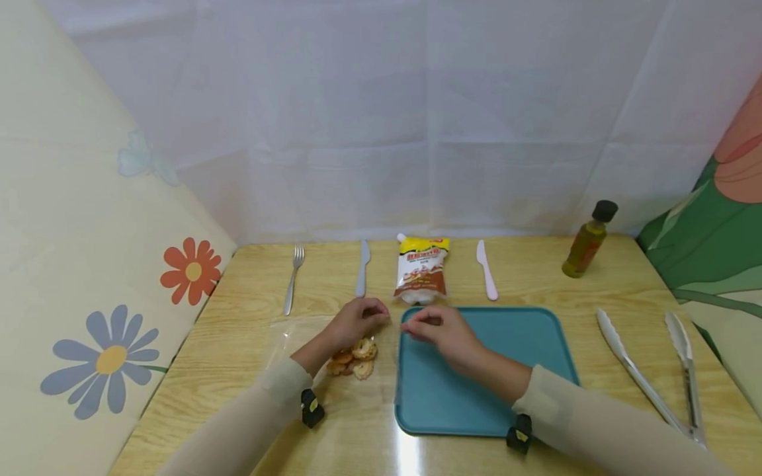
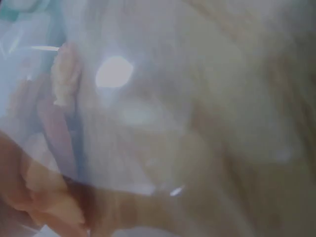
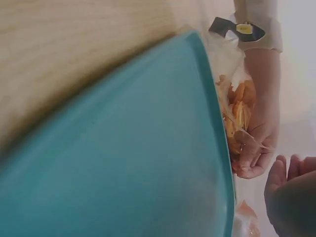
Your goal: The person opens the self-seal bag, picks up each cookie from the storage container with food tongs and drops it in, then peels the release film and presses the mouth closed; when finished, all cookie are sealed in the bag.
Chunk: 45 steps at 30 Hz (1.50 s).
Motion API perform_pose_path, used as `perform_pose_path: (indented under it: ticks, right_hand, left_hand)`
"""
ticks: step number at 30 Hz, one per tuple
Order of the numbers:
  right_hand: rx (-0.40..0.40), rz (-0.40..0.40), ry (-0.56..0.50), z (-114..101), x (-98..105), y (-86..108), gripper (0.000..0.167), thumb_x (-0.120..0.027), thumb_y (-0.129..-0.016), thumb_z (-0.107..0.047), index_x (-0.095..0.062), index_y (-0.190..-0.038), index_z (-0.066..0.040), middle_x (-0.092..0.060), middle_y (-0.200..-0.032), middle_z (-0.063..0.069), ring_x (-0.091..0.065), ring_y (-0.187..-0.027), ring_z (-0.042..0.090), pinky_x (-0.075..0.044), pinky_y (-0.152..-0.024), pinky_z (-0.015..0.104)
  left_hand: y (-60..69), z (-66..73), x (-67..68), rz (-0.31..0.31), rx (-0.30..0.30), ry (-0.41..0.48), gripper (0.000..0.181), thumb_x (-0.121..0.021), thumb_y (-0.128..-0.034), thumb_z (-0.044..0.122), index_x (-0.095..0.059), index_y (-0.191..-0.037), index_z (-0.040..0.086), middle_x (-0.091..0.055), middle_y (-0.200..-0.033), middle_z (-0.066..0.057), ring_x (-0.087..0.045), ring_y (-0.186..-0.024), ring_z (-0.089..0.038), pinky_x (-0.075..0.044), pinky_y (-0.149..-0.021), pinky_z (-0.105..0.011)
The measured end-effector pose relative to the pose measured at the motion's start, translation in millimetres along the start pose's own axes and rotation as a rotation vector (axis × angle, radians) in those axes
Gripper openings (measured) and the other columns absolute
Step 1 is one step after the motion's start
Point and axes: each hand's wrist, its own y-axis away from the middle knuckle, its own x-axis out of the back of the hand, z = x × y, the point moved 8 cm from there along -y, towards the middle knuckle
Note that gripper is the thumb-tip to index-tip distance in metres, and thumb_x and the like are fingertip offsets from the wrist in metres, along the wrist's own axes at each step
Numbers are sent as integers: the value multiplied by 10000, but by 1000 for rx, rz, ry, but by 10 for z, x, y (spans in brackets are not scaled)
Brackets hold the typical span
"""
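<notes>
A clear plastic bag lies on the table left of a teal tray. Several round, golden-brown biscuit-like pieces are inside, some with a hole in the middle. The left hand reaches over them and pinches the bag near its right end; the right wrist view shows film between the fingers of that left hand. Facing it, the right hand has thumb and fingertips together at the bag's edge, over the tray's upper left corner. Blurred film covers most of the left wrist view.
Behind the hands stand a fork, a grey knife, a printed pouch with a white spout, and a pink knife. An oil bottle with a black cap is at the back right. Metal tongs lie right of the tray.
</notes>
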Motion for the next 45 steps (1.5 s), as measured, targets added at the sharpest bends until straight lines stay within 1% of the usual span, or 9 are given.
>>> perform_pose_path:
  ticks: [5,10,14,22,27,33,35,38,45]
  right_hand:
    - [-11,-43,-43,-49,29,134,145,-638,-1007,-18,-678,-1067,108,-760,-1025,135,-725,-990,159,-574,-956,375]
    - [-23,-76,-89,-115,87,310,66,-639,-1005,-17,-689,-1005,25,-758,-1002,97,-724,-990,159,-584,-929,345]
    - [-29,-110,-121,-166,151,477,73,-630,-1002,-5,-694,-980,-32,-760,-983,66,-729,-985,166,-586,-920,337]
    - [-49,-209,-129,-226,255,800,76,-646,-1019,-82,-721,-1009,-85,-762,-1016,43,-729,-1029,177,-586,-919,331]
    - [-11,-304,-176,-295,281,1008,150,-600,-1036,-43,-736,-1038,-106,-765,-1044,36,-730,-1044,165,-589,-908,320]
    - [70,-438,-261,-430,347,1268,291,-469,-1060,57,-721,-1109,-80,-756,-1112,60,-719,-1075,175,-584,-928,341]
    - [92,-456,-278,-471,402,1338,323,-429,-1063,81,-711,-1130,-63,-747,-1132,68,-712,-1091,185,-579,-942,353]
    - [96,-452,-302,-511,499,1421,354,-395,-1063,102,-705,-1141,-51,-741,-1145,65,-707,-1110,195,-568,-968,373]
    - [206,-480,-380,-639,705,1589,448,-300,-1051,166,-672,-1223,-14,-716,-1199,74,-682,-1168,223,-530,-1035,417]
  left_hand:
    - [15,-26,3,12,6,3,107,-669,-1016,162,-749,-980,101,-723,-967,-17,-594,-833,-142,-498,-758,-307]
    - [18,-39,13,30,3,2,104,-674,-1011,150,-748,-974,88,-727,-964,-24,-596,-824,-124,-495,-744,-283]
    - [25,-24,14,28,-3,3,103,-673,-1012,149,-748,-976,87,-729,-970,-21,-607,-838,-118,-501,-757,-281]
    - [33,-22,-4,20,7,10,103,-671,-1011,143,-751,-978,88,-732,-984,-22,-621,-861,-133,-515,-789,-305]
    - [32,-30,-7,22,17,15,97,-676,-1008,140,-754,-972,95,-732,-986,-14,-619,-866,-123,-510,-795,-296]
    - [36,-19,-4,25,3,16,105,-671,-1010,130,-754,-976,75,-735,-994,-42,-619,-857,-125,-506,-768,-278]
    - [35,-18,-4,24,-4,17,108,-670,-1010,126,-753,-982,64,-736,-997,-52,-620,-857,-129,-506,-764,-278]
    - [34,-20,-1,25,1,18,105,-670,-1009,122,-756,-984,65,-737,-995,-46,-621,-858,-129,-507,-765,-281]
    - [23,-35,-4,26,8,12,99,-674,-1007,123,-764,-982,91,-737,-994,-16,-631,-860,-123,-517,-777,-297]
